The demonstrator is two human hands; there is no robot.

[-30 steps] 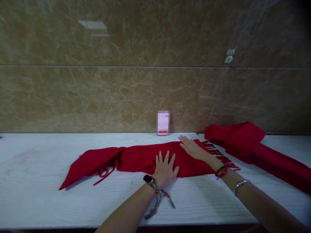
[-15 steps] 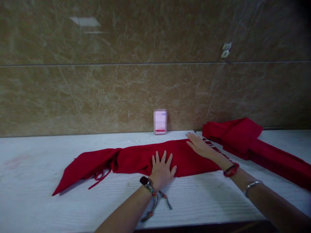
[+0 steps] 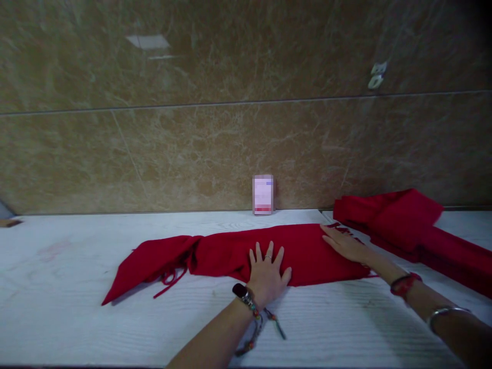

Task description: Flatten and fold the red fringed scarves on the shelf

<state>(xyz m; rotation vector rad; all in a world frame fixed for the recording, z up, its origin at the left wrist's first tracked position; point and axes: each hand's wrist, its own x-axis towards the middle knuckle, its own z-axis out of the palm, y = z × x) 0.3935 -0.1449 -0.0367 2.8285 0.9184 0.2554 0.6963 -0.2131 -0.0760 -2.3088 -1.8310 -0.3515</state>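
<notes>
A long red scarf (image 3: pixel 226 251) lies stretched out on the table, with a fringe at its right end. Its left end is bunched and pointed, and a thin red cord hangs in a loop from it. My left hand (image 3: pixel 268 271) rests flat on the scarf's middle, fingers spread; a ring, a watch-like band and a beaded bracelet show on it. Near the fringed end my right hand (image 3: pixel 346 245) lies flat across the cloth with fingers stretched out, partly covering the fringe.
Another folded red cloth (image 3: pixel 407 225) lies to the right. A small upright device with a blurred screen (image 3: pixel 263 195) leans on the brown marbled wall (image 3: pixel 192 154) behind the white wood-grain table (image 3: pixel 77 328). A white fitting (image 3: pixel 377 76) sits on the wall.
My right hand has slid rightward along the scarf to its fringed end. My left hand stays spread on the middle. The camera's view has shifted slightly left.
</notes>
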